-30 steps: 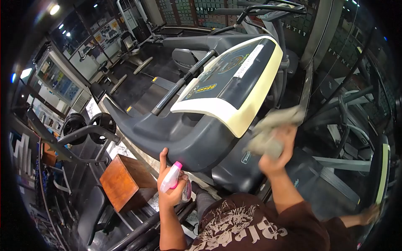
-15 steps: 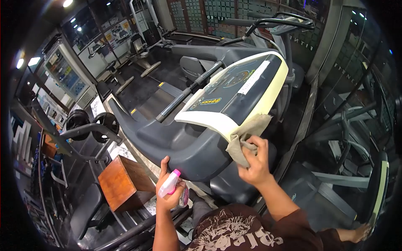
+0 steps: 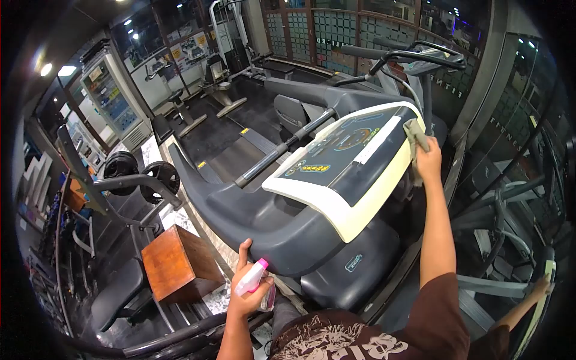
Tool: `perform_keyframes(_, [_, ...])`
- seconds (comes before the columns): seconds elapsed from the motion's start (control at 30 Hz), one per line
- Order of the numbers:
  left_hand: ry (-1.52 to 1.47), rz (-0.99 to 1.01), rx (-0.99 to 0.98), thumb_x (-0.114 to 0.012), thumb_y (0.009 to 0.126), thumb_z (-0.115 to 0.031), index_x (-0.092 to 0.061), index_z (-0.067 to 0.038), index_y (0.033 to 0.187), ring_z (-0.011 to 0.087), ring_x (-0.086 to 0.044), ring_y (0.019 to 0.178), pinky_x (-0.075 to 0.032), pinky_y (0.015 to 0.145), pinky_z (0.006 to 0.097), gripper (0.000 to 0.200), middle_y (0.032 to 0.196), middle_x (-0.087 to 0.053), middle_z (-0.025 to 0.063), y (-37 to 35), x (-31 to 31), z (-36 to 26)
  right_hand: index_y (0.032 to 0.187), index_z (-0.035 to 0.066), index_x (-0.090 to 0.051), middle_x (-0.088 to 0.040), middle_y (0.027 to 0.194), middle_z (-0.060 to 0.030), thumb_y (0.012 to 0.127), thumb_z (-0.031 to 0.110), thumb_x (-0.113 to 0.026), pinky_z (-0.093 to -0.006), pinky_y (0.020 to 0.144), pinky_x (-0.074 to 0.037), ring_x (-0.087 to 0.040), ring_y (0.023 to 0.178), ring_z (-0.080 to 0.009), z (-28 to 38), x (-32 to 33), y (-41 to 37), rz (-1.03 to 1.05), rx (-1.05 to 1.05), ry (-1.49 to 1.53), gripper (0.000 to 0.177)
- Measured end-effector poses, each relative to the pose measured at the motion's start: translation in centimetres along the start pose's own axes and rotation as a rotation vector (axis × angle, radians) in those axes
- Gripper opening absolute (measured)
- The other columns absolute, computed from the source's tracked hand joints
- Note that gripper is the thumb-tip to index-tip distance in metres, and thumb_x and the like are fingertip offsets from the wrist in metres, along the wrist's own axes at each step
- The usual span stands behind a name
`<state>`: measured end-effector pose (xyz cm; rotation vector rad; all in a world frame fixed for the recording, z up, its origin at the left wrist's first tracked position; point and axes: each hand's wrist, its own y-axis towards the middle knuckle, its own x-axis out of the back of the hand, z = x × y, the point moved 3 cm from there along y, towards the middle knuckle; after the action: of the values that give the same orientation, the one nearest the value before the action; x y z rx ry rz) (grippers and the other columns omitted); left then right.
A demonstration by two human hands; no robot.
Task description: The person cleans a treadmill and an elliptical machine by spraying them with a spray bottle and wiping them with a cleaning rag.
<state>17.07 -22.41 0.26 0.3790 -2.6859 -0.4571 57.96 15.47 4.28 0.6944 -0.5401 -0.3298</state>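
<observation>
My left hand (image 3: 248,287) is wrapped round a spray bottle (image 3: 253,278) with a pink nozzle, close to the dark lower edge of the treadmill. My right hand (image 3: 427,161) grips a grey-beige cloth (image 3: 415,135) against the far right end of the treadmill console's cream rim (image 3: 375,201). The dark console panel (image 3: 336,153) has printed buttons and a white strip. Part of the cloth is hidden by my fingers.
A wooden box (image 3: 174,264) stands at the lower left, below weight plates (image 3: 159,182). A glass-door fridge (image 3: 114,99) is at the upper left. Another exercise machine (image 3: 420,57) stands behind the console. A mirror (image 3: 510,198) runs along the right.
My right hand has moved with the cloth from the console's near corner up along the rim to its far right end. My left hand still holds the bottle. The view has shifted slightly.
</observation>
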Motion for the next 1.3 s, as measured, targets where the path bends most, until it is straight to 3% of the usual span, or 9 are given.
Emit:
perform_keyframes(0.03, [-0.013,0.014,0.042,-0.073,0.070,0.001,-0.064,-0.001,0.079,0.0420,-0.031,0.149,-0.038,0.107,0.0413,0.012,0.112,-0.066,0.0263,-0.2,0.0,0.2,0.111,-0.006,-0.068,-0.068,0.100,-0.0171,0.088,0.002,-0.063,-0.0360,0.087,-0.050,-0.067,0.096,-0.0319,-1.0,-0.5,1.2,0.050,-0.151,0.143,0.025])
perform_keyframes(0.23, [0.031,0.057,-0.010,-0.075,0.074,-0.001,-0.067,-0.001,0.082,0.0431,-0.025,0.151,-0.035,0.110,0.0420,0.011,0.083,-0.069,0.0127,0.4,0.0,-0.9,0.116,0.004,-0.069,-0.071,0.108,-0.0211,0.092,0.009,-0.060,-0.0384,0.089,-0.050,-0.068,0.102,-0.0360,-2.6,-1.3,5.7,0.008,-0.106,-0.069,0.026])
perform_keyframes(0.37, [0.022,0.088,-0.042,-0.074,0.075,0.002,-0.069,-0.001,0.086,0.0449,-0.025,0.151,-0.033,0.112,0.0435,0.012,0.086,-0.069,0.0136,0.4,0.3,-0.9,0.116,0.006,-0.067,-0.070,0.109,-0.0207,0.095,0.014,-0.055,-0.0428,0.089,-0.049,-0.065,0.105,-0.0396,-3.7,-2.5,7.2,-0.205,-0.230,-0.166,0.026])
perform_keyframes(0.57, [0.017,0.064,-0.083,-0.073,0.074,0.001,-0.069,-0.003,0.086,0.0445,-0.028,0.149,-0.034,0.112,0.0455,0.013,0.093,-0.068,0.0148,0.4,0.1,-1.2,0.124,0.013,-0.062,-0.068,0.115,-0.0213,0.098,0.024,-0.053,-0.0480,0.093,-0.048,-0.063,0.110,-0.0436,-7.3,-2.8,7.4,-0.099,-0.262,-0.234,0.030])
perform_keyframes(0.83, [0.091,0.065,-0.121,-0.072,0.073,0.002,-0.069,-0.004,0.085,0.0420,-0.038,0.145,-0.047,0.099,0.0387,0.013,0.135,-0.056,0.0310,0.8,0.6,-1.1,0.132,0.004,-0.054,-0.066,0.117,-0.0280,0.102,0.036,-0.056,-0.0473,0.092,-0.048,-0.060,0.114,-0.0476,11.1,-1.1,-5.7,-0.013,-0.238,-0.158,0.043])
perform_keyframes(0.97, [0.082,0.098,-0.128,-0.073,0.075,0.001,-0.068,-0.003,0.087,0.0423,-0.039,0.145,-0.048,0.098,0.0379,0.014,0.141,-0.049,0.0357,0.9,1.1,-0.6,0.109,-0.004,-0.056,-0.066,0.098,-0.0243,0.100,0.023,-0.061,-0.0435,0.083,-0.048,-0.063,0.088,-0.0394,19.8,-1.3,-13.3,0.038,-0.244,-0.036,0.028])
perform_keyframes(1.07, [-0.094,0.165,-0.141,-0.074,0.079,-0.001,-0.068,0.000,0.090,0.0403,-0.046,0.140,-0.048,0.097,0.0377,0.013,0.140,-0.050,0.0352,1.1,2.3,0.6,0.102,-0.005,-0.053,-0.056,0.087,-0.0202,0.093,0.009,-0.064,-0.0413,0.078,-0.046,-0.056,0.080,-0.0346,23.0,-1.4,-17.6,0.124,-0.199,-0.021,0.020])
perform_keyframes(1.17, [-0.416,0.210,-0.005,-0.075,0.081,-0.004,-0.067,0.002,0.091,0.0360,-0.049,0.136,-0.045,0.099,0.0398,0.013,0.112,-0.064,0.0231,1.6,4.4,1.9,0.100,-0.003,-0.056,-0.050,0.093,-0.0190,0.080,-0.004,-0.067,-0.0419,0.076,-0.045,-0.055,0.083,-0.0381,27.1,-1.8,-20.3,0.164,-0.018,-0.054,0.023])
perform_keyframes(1.3, [-0.407,0.295,-0.026,-0.074,0.083,-0.004,-0.067,0.003,0.093,0.0312,-0.061,0.117,-0.048,0.090,0.0383,0.015,0.108,-0.068,0.0231,4.7,8.2,0.1,0.111,0.004,-0.066,-0.047,0.107,-0.0200,0.069,0.001,-0.073,-0.0477,0.087,-0.040,-0.050,0.098,-0.0384,30.8,-3.4,-24.4,0.335,0.073,-0.107,0.043])
